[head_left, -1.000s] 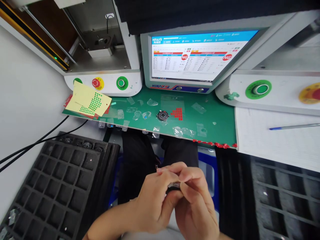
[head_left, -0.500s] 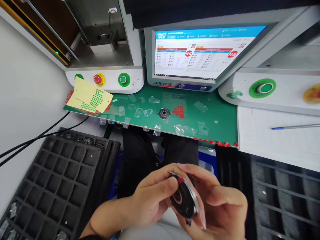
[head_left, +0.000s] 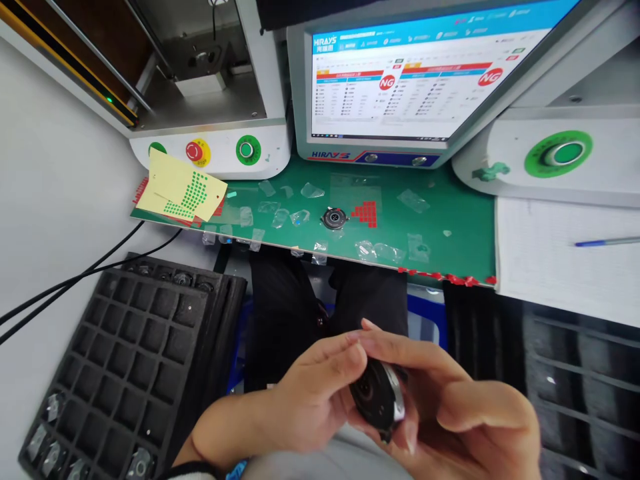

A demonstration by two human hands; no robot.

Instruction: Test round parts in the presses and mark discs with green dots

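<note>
A round black watch case (head_left: 376,395) with a silver rim is held up close to my body, its sensor back turned partly toward me. My left hand (head_left: 320,383) grips it from the left, the thumb pressed on its upper edge. From the right, my right hand (head_left: 450,400) cups it, with fingers along the top and far side. Its hidden side cannot be seen. Beyond my hands, a second watch case (head_left: 335,217) lies back up on the green mat (head_left: 300,173), next to a patch of red stickers (head_left: 367,214).
Clear film pieces (head_left: 300,217) litter the mat. Yellow sticker sheets (head_left: 183,190) with green dots lie at left. A black compartment tray (head_left: 125,347) holds several watch parts. A monitor (head_left: 400,87) shows two NG marks. A pen (head_left: 607,241) lies on paper (head_left: 565,267) at right.
Both hands have moved slightly right in view with the watch case. My left thumb now covers the case's upper edge, where a red mark showed before. The camera view has shifted a little.
</note>
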